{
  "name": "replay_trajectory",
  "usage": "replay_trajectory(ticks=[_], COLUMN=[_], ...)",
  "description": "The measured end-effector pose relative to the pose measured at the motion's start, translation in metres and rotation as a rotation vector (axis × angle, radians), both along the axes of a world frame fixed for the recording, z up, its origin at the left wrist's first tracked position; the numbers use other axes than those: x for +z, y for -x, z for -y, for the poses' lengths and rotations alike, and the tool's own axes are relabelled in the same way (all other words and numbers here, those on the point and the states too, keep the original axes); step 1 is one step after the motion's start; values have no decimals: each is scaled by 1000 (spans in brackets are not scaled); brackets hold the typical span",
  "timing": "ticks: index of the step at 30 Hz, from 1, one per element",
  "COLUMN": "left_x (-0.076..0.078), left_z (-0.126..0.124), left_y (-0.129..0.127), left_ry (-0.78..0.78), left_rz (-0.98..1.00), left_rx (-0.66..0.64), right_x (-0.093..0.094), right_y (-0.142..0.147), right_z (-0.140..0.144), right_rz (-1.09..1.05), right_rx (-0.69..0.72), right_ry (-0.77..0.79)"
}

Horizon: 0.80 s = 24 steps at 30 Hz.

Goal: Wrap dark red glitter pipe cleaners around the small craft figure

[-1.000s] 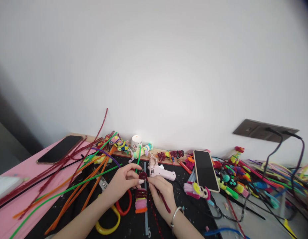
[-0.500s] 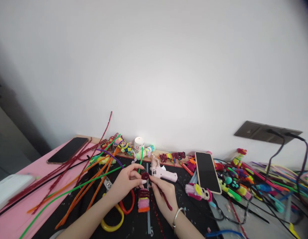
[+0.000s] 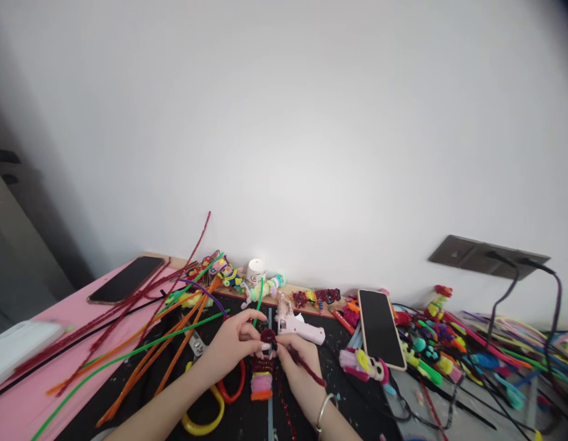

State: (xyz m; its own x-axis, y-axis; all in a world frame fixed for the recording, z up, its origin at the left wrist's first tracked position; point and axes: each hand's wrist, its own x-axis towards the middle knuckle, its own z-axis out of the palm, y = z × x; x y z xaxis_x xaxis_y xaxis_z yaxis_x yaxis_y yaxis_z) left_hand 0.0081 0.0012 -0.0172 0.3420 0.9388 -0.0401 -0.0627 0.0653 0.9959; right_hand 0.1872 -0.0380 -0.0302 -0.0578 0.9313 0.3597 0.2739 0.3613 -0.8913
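light: bright, soft, even daylight | wall [image 3: 284,122]: brightest just above the white cup [image 3: 255,269], greying toward its left edge and dark at its top right corner | shadows: faint | edges: bowed by the wide lens, slightly soft | glare: none strong

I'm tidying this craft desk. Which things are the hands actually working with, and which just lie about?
In use: left hand, right hand, dark red pipe-cleaner coil pinched between both.

Lying about: glue gun, upright phone, phone on pink mat, stacked coils, orange pipe cleaners.
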Motion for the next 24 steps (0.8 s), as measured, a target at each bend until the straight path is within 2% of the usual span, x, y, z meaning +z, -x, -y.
replay_trajectory(ticks=[4,12,19,24], left_x=[1,-1,-1,2], left_z=[1,1,1,0], left_y=[0,0,0,2], left_ry=[-16,-38,-55,-91], left_rz=[6,-7,4,-12], left_rx=[-2,14,26,102], right_x=[4,-3,-4,-4], right_y=[2,4,2,1], right_z=[-2,-7,-11,-13], right_rz=[-127,-292,-403,-430], right_rx=[32,93,11,-9], right_ry=[130,258,320,316])
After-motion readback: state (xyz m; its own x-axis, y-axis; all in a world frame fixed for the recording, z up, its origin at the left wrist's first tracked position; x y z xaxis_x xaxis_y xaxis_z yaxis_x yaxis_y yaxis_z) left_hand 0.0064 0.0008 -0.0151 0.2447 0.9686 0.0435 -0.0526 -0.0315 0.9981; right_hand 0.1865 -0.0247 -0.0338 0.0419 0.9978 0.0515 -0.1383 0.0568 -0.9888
